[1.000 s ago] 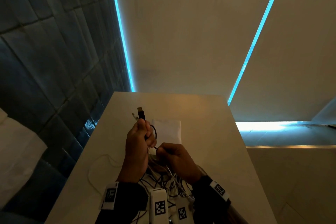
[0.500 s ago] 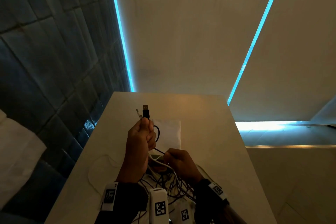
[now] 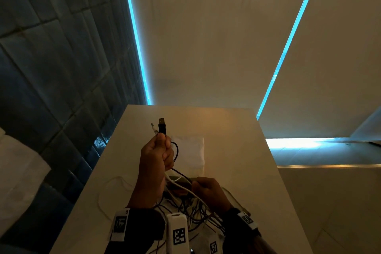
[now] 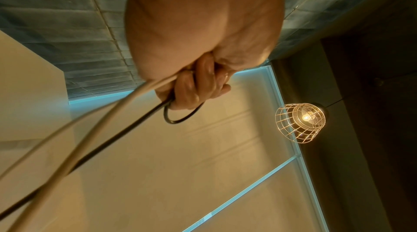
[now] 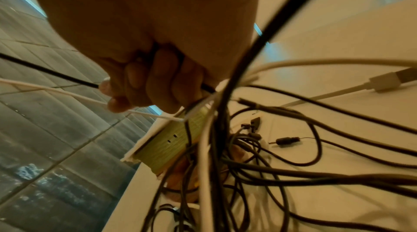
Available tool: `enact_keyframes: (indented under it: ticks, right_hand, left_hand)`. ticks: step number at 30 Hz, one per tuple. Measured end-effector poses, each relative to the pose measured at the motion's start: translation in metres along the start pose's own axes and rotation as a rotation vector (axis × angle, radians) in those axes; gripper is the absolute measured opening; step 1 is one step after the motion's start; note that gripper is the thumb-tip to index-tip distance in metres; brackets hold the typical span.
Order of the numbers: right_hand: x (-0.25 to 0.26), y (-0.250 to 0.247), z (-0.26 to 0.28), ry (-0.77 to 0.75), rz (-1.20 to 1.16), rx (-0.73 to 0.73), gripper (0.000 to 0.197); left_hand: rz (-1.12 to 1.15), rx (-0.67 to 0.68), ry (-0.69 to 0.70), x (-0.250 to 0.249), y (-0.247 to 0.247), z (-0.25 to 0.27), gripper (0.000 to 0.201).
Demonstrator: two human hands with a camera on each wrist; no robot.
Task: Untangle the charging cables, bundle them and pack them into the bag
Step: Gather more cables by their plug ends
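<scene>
My left hand (image 3: 157, 156) is raised above the table and grips the ends of a black cable (image 3: 175, 152) and a white cable (image 3: 175, 184). A black USB plug (image 3: 162, 126) and a thin white plug (image 3: 153, 128) stick up out of that fist. In the left wrist view the fingers (image 4: 194, 86) curl round both cords. My right hand (image 3: 207, 190) sits lower and nearer me, and grips the black cable (image 5: 51, 73) as it runs through the fist. A tangle of black and white cables (image 3: 191, 210) lies under both wrists. A flat white bag (image 3: 190, 154) lies beyond my hands.
The pale table (image 3: 237, 150) is narrow, with a dark tiled wall (image 3: 51, 68) along its left edge and a drop at its right. A white cord loop (image 3: 111, 192) trails at the left. A green-sided box (image 5: 171, 139) lies in the tangle. A caged lamp (image 4: 301, 122) hangs overhead.
My right hand has slid back towards me along the black cable, so more cord is stretched between the two hands. The left hand has stayed raised with the plugs.
</scene>
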State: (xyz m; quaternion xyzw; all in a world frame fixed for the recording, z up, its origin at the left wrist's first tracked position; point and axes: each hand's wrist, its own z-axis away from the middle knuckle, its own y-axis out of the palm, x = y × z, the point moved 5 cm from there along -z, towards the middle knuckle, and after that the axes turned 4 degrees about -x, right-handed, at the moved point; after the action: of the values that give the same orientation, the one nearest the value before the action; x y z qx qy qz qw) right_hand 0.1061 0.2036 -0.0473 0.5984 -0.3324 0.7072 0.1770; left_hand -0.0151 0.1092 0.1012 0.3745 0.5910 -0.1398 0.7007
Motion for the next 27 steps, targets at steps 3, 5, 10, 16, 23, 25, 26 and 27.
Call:
enact_keyframes:
  ticks: [3, 5, 10, 16, 23, 25, 26, 27]
  right_hand:
    - [-0.008, 0.000, -0.001, 0.042, 0.044, -0.040, 0.032]
    - [-0.005, -0.004, -0.006, 0.078, 0.102, -0.104, 0.036]
    - [0.047, -0.018, -0.011, -0.022, 0.016, -0.191, 0.030]
    - [0.115, -0.013, -0.002, -0.210, -0.219, -0.037, 0.026]
    - [0.111, 0.000, 0.000, -0.211, -0.179, 0.166, 0.024]
    - [0.104, 0.003, -0.001, -0.167, -0.188, 0.206, 0.026]
    - [0.099, 0.004, -0.003, -0.155, -0.180, 0.205, 0.028]
    - [0.094, 0.005, -0.004, -0.151, -0.163, 0.192, 0.028]
  left_hand:
    - [-0.033, -0.007, -0.004, 0.003, -0.001, 0.000, 0.036]
    - [-0.098, -0.034, -0.005, 0.006, -0.001, 0.000, 0.037]
    - [-0.319, -0.099, 0.006, 0.008, -0.002, -0.002, 0.039]
    - [-0.346, -0.163, -0.039, 0.015, -0.005, -0.004, 0.037]
    - [0.031, -0.181, -0.092, 0.012, -0.007, -0.002, 0.035]
    - [0.125, -0.169, -0.084, 0.010, -0.005, -0.002, 0.035]
    - [0.146, -0.154, -0.075, 0.009, -0.004, -0.002, 0.034]
    - [0.162, -0.138, -0.067, 0.007, -0.003, -0.003, 0.034]
